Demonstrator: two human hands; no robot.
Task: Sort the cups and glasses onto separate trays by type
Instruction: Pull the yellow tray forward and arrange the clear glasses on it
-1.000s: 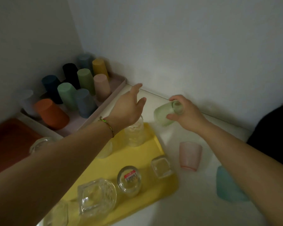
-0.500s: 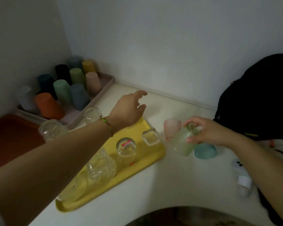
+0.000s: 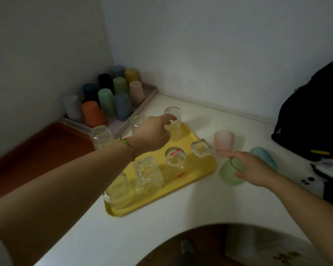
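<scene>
Our right hand gripped the frosted green cup; our left hand hovered loose-fingered — a sweep could topple the tall glass.

Right hand at 4 o'clock grips green cup, which is tilted just off the yellow tray; contact with the counter is unclear. Pink cup stands upside down just beyond it, blue cup beside the hand. Left hand hovers at centre over the tray's upturned clear glasses, fingers loose, holding nothing, near tall glass. Coloured cups fill pink tray at 11 o'clock. Red tray at 9 o'clock. Black bag at 3 o'clock.
</scene>
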